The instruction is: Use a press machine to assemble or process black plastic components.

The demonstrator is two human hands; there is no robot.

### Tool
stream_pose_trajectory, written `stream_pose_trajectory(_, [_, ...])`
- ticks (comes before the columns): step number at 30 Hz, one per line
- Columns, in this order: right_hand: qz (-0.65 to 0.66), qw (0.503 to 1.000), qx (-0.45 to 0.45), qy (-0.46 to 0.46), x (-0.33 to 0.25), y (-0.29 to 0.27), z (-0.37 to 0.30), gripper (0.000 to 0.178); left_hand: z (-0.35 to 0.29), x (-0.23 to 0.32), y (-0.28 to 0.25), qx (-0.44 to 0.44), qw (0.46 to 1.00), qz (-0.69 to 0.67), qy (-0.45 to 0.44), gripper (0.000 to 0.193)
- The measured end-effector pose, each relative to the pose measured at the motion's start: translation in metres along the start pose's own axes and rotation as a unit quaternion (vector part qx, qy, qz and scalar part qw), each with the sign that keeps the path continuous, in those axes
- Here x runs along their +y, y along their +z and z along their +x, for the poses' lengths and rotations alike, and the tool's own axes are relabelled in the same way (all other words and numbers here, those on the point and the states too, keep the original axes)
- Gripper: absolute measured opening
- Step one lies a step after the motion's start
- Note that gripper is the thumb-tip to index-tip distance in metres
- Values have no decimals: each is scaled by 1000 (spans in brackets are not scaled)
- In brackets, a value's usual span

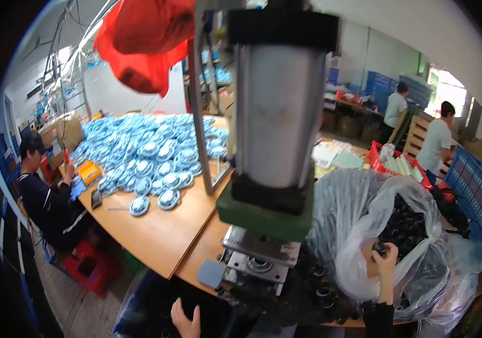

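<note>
Wooden worktable [156, 231] fills the middle of a cluttered workshop, with a broad heap of light-blue and white round pieces [150, 152] spread over its far side. Your right hand [386, 260] is at the mouth of a clear plastic bag [336, 197], its fingertips and thumb pinching a small black part [379, 248]. More black parts [404, 225] lie inside the bag, just beyond your fingers. Your left hand [185, 320] is near the lower edge, fingers raised and thumb held well apart from them, so it is spread; its lower portion is cut off by the edge of the view.

Between your hands stands a press [277, 118], whose tall cylinder and green block [263, 217] block your view of much of the table behind. Under the block sits a metal die [258, 265], with a grey square pad [211, 274] on its left and loose black pieces [325, 296] on its right. Red fabric [145, 45] hangs above the heap. At the left, a seated co-worker [49, 197] is beside a yellow box [89, 172]. Behind the bag you see a red crate [373, 160], and a blue crate [477, 194] leans farther right.
</note>
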State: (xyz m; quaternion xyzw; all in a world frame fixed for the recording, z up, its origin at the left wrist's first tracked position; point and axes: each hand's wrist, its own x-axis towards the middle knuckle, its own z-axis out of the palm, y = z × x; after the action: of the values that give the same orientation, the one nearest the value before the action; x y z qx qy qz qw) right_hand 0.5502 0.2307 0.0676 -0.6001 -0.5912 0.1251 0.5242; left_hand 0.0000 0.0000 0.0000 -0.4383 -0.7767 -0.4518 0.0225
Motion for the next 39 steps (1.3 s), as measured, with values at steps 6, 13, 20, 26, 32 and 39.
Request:
stream_pose_trajectory(6, [327, 927, -182, 10, -214, 61, -86, 65, 27, 29, -10, -20, 999, -22, 39, 50])
stream_pose_trajectory(13, [161, 944, -288, 15, -273, 155, -122, 60, 35, 55, 16, -63, 991, -60, 105, 47])
stream_pose_trajectory(20, [120, 970, -192, -84, -284, 181, -125, 34, 63, 41, 43, -122, 975, 56, 180, 38])
stream_pose_trajectory(26, [138, 964, -221, -49, -273, 174, -132, 48, 65, 37, 56, -149, 971, 47, 181, 34])
stream_pose_trajectory(32, [65, 995, -15, -69, -229, 70, -121, 45, 70, 38, 50, -158, 968, 65, 185, 33])
stream_pose_trajectory(39, [-168, 950, -226, 138, -7, -15, -38, 38, 74, 108, 39, -53, 961, -169, 213, 41])
